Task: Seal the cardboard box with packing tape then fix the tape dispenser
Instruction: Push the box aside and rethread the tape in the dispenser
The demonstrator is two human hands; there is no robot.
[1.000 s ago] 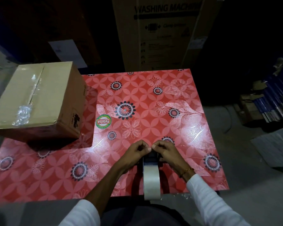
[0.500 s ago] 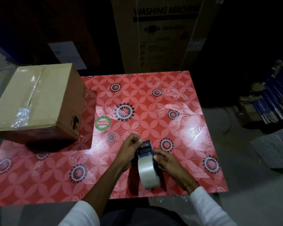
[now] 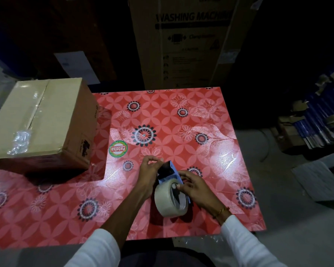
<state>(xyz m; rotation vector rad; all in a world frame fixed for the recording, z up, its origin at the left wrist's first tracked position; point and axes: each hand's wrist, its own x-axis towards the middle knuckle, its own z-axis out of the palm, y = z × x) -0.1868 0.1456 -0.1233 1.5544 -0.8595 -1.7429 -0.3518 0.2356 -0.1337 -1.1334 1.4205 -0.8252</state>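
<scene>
Hands both on tape dispenser (image 3: pixel 169 173), near front-centre of desk (image 3: pixel 210 157). Left hand (image 3: pixel 149 170) pinches at dispenser's top end, fingers closed w/ thumb; can't tell if it has the tape end or just the frame. Right hand (image 3: pixel 193 186) wraps dispenser body from the right, thumb on side of tape roll (image 3: pixel 167 199). Roll is clear/whitish, tilted, lower edge close to desk.

Cardboard box (image 3: pixel 41 124) sits at desk's left-rear corner, well apart from hands. Flaps shut, clear tape along top seam, crumpled tape wad at near end. Small dark print on its side, unreadable.

Desk cover red w/ floral pattern. Round green/red sticker (image 3: pixel 118 149) reads "Patelsa", upside down from here, between box and hands.

Big carton (image 3: pixel 191 41) behind desk: "WASHING MACHINE" in bold; smaller print below too dim to read.
</scene>
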